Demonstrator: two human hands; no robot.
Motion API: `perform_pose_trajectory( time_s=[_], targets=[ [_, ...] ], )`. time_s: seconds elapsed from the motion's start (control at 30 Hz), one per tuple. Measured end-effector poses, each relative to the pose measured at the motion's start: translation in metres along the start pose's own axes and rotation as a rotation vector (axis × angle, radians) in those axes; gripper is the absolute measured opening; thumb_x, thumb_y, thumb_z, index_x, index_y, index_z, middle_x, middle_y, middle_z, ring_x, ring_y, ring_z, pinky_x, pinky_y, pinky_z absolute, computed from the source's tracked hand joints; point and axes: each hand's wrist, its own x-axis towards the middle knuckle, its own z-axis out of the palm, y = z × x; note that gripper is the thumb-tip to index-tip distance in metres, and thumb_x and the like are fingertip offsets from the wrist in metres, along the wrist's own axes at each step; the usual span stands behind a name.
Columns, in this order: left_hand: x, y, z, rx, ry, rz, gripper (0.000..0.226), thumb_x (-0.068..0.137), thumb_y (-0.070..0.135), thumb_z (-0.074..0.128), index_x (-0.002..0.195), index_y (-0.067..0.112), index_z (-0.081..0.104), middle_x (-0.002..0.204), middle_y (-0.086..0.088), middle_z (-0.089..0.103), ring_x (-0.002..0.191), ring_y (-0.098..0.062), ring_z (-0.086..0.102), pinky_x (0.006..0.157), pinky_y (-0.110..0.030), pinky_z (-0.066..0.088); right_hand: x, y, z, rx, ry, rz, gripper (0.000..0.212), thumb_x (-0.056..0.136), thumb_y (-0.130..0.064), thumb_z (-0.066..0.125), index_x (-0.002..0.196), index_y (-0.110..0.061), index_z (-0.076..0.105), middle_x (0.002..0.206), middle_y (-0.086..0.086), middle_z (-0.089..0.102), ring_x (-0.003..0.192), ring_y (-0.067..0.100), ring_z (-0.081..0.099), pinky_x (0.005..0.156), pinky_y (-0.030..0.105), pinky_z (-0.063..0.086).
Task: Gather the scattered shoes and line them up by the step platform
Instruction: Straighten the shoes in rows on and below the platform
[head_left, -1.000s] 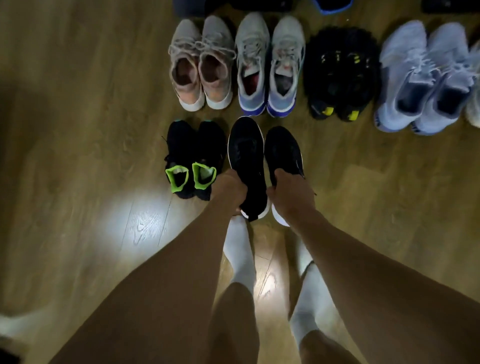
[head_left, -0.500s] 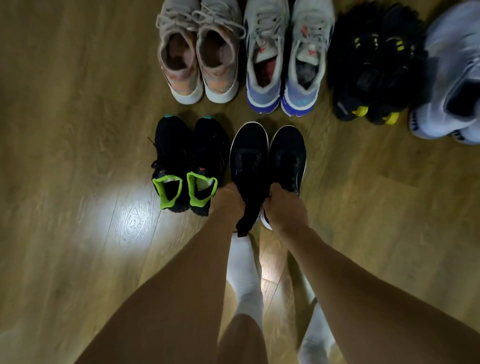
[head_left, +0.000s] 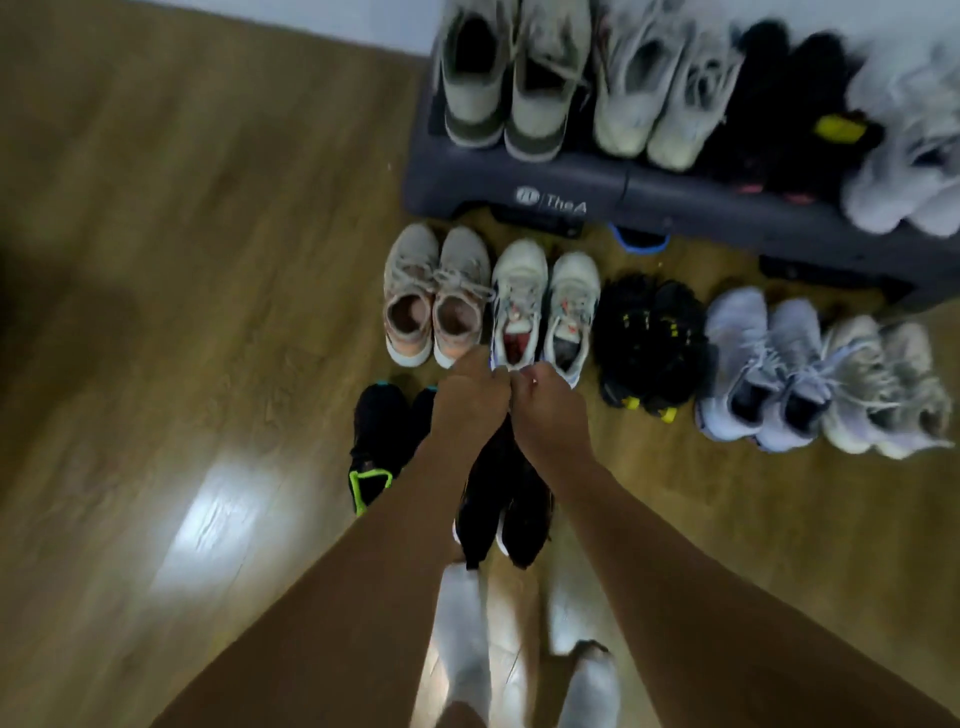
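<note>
Now, change: black pair (head_left: 506, 499) had left the hands, resting beside green-trimmed pair (head_left: 376, 447).
Hands: left hand (head_left: 470, 400), right hand (head_left: 548, 410) lifted, clenched, empty.
Meaning: second row grew.

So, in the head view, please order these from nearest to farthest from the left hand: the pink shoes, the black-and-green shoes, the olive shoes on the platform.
From the left hand:
1. Black-and-green shoes, right beside the hand, on its left.
2. Pink shoes, just beyond, in the floor row.
3. Olive shoes, far back, on top of the platform.
</note>
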Motion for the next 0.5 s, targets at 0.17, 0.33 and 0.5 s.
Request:
perform_pose_trajectory(
  time_s=[0.17,0.33,0.5],
  targets=[
    [0.031,0.114,-0.083,-0.021,0.118,0.099,0.043,0.093,0.028,0.046,0.131,0.008,0.051,0.124,-0.015,0.058,0.117,-0.031,0.054,0.101,-0.037,0.040,0.044,-0.108,-0.072,0.221,0.127,-0.085,0.026,0.099,-0.028,0.042,0.102,-0.007,0.057,0.100,0.015,0.066,0.096,0.034,0.059,0.076,0.038,0.041],
    [0.077,0.188,-0.124,0.047,0.195,0.111,0.035,0.095,0.016,0.046,0.128,0.007,0.054,0.126,-0.015,0.059,0.118,-0.032,0.055,0.095,-0.036,0.043,0.105,-0.152,-0.122,0.258,0.117,-0.243,0.022,0.097,-0.029,0.047,0.102,-0.009,0.055,0.091,0.009,0.066,0.086,0.028,0.061,0.063,0.031,0.037],
    [0.137,0.224,-0.126,0.120,0.164,0.090,0.046,0.091,0.018,0.053,0.137,0.012,0.048,0.134,-0.013,0.053,0.119,-0.030,0.054,0.096,-0.039,0.048,0.163,-0.161,-0.150,0.090,-0.034,-0.288,0.061,0.091,-0.063,0.038,0.114,-0.007,0.051,0.105,0.009,0.062,0.092,0.023,0.058,0.067,0.034,0.042]
  ],
)
